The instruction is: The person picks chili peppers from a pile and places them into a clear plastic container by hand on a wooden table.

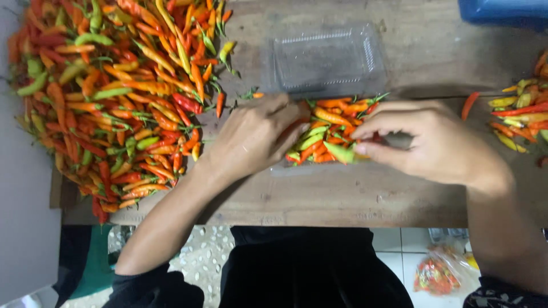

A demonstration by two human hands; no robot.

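worktop (342, 199): bare wood plank across the frame, everything sits on it

big pile (114, 97): huge heap of red, orange and green chillies filling the upper left. Looks like most of the sorting is still ahead, judging by its size

tray (328, 60): clear plastic clamshell, upper centre, lid half lying open and empty. The lower half under the hands is already heaped with chillies (328, 128), so I'd say this one is pretty much full, just not shut yet

small pile (522, 117): a few more chillies at the right edge, well apart from the tray, with one loose red one just left of it

blue box (502, 11): corner of it only, top right

left hand (254, 137): centre of frame, fingers curled down onto the left side of the tray's chillies, pressing or gripping them, can't tell which

right hand (425, 140): right of centre, thumb and fingers pinched together at the right end of the tray load, beside a green chilli (341, 153) at the tray's front

bag (436, 274): on the floor, bottom right, something red-orange inside, too blurry to call
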